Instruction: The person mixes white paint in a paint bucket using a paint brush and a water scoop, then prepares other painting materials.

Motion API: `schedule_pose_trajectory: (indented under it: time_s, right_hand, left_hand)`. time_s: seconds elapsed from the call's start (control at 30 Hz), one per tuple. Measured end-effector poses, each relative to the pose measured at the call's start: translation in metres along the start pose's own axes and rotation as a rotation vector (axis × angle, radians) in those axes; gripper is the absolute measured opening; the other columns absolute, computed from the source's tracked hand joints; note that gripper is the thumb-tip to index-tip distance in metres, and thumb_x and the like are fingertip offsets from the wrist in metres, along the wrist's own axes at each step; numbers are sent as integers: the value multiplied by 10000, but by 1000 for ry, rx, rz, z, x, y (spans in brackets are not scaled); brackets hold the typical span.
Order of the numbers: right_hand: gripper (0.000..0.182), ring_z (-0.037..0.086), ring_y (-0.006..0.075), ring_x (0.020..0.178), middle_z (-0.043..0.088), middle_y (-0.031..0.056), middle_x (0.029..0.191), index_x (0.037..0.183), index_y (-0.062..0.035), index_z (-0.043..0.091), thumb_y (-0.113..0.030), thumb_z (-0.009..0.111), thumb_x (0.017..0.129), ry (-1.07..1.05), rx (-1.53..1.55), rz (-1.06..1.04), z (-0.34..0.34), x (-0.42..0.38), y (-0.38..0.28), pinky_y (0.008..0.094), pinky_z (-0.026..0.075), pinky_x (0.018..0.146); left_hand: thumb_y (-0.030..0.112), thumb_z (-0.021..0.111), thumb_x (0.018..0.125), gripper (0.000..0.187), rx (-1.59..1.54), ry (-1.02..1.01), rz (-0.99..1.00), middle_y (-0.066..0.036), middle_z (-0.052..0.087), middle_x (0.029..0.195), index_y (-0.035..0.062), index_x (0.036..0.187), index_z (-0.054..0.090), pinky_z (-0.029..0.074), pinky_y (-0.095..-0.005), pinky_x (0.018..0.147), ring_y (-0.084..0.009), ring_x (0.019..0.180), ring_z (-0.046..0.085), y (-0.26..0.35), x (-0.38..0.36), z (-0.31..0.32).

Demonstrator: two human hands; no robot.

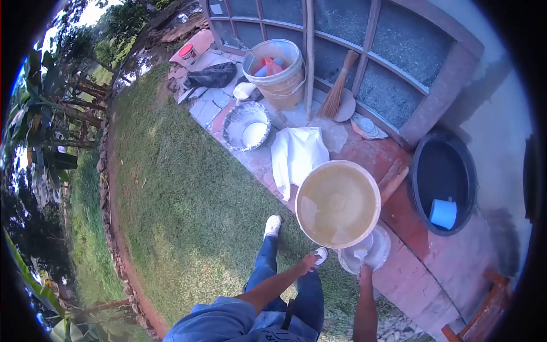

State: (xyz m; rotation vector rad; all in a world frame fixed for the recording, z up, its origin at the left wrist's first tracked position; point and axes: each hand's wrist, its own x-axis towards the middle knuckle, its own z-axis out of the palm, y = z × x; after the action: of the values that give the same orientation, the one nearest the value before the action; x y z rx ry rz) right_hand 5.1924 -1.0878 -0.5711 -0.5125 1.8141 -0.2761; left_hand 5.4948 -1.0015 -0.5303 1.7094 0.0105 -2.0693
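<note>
My right hand point(366, 272) is closed on the pale handle of a white scoop point(361, 251), low beside the large bucket. Under it is a round whitish basin point(383, 257), partly hidden by the large bucket point(338, 163), which is full of murky tan water. My left hand point(309, 263) is by my knee, just left of the bucket, with its fingers curled; I cannot tell what is in them. Behind the bucket lies a white sack point(296, 151). Further left stands a white-smeared basin point(229, 131) with white material inside.
A dark tub point(417, 176) with a blue mug point(443, 214) stands at the wall. Near the window frame are a tall dirty bucket point(279, 91), a broom point(340, 88) and a black plastic bag point(212, 76). Grass point(171, 188) borders the paving; a wooden piece point(484, 310) is lower right.
</note>
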Motion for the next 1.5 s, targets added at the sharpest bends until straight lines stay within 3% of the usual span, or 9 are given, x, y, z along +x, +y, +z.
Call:
schedule_pose_trajectory:
  time_s: [0.1, 0.23, 0.47, 0.53, 0.6, 0.63, 0.87, 1.27, 1.5]
  right_hand:
    - [129, 520, 164, 556, 532, 44, 702, 848, -81, 570, -207, 558, 874, 86, 103, 113, 13, 42, 11, 324, 370, 404]
    - [223, 607, 235, 691, 599, 114, 823, 995, 2, 597, -136, 532, 832, 74, -299, -57, 2, 136, 68, 386, 462, 504]
    - [427, 599, 277, 836, 580, 208, 1034, 1177, 93, 514, -122, 524, 809, 383, -93, -350, 24, 34, 21, 439, 492, 640]
    - [435, 569, 271, 834, 564, 176, 1031, 1187, 69, 510, -151, 533, 813, 253, -131, -209, 23, 27, 2, 445, 482, 634]
    - [543, 584, 352, 1043, 548, 247, 1196, 1275, 137, 435, -99, 504, 790, 63, -87, -116, 27, -20, -29, 432, 503, 860]
    - [525, 593, 327, 977, 564, 192, 1140, 1305, 55, 437, -168, 540, 841, -36, -220, -119, 6, 32, -3, 440, 531, 768]
    - [505, 593, 320, 940, 568, 172, 1104, 1293, 16, 455, -214, 555, 855, 23, -184, -25, 36, -90, -67, 445, 531, 739]
    - [473, 593, 307, 877, 576, 137, 1043, 1274, -52, 485, -293, 580, 879, 108, -124, 43, -3, -164, -33, 455, 531, 689]
    - [478, 585, 319, 845, 581, 133, 1072, 1273, -106, 460, -413, 536, 914, 69, 27, 144, -51, -198, 43, 500, 510, 679]
  left_hand:
    - [391, 556, 887, 479, -64, 180, -10, -84, 530, 1320, 247, 1337, 479, 415, -592, 898, -332, 1104, 583, -16, -7, -36]
    - [322, 612, 852, 514, -98, 246, 82, -108, 582, 1246, 172, 1329, 498, 460, -519, 882, -274, 1014, 632, -22, -50, -80]
    - [239, 615, 838, 466, -181, 692, 303, -131, 688, 1006, 3, 1236, 559, 512, -307, 779, -205, 880, 663, -35, -84, -114]
    - [236, 611, 829, 459, -224, 677, 282, -127, 688, 1015, 23, 1234, 565, 514, -321, 766, -196, 828, 664, -38, -85, -120]
    - [237, 608, 826, 457, -275, 661, 323, -124, 688, 999, 28, 1230, 567, 514, -320, 764, -193, 821, 661, -51, -62, -128]
    - [238, 604, 822, 455, -306, 641, 341, -121, 687, 983, 33, 1227, 570, 514, -320, 762, -189, 815, 658, -55, -58, -129]
    - [198, 576, 828, 410, -511, 605, 371, -102, 673, 973, 41, 1207, 571, 513, -342, 658, -192, 741, 643, -28, -104, -146]
    - [160, 563, 854, 415, -622, 740, 362, -98, 637, 951, 51, 1252, 514, 467, -319, 475, -190, 694, 642, 5, -118, -211]
    - [157, 556, 843, 332, -353, 583, 550, -112, 666, 884, 40, 1151, 599, 524, -347, 648, -194, 706, 638, 75, -120, -163]
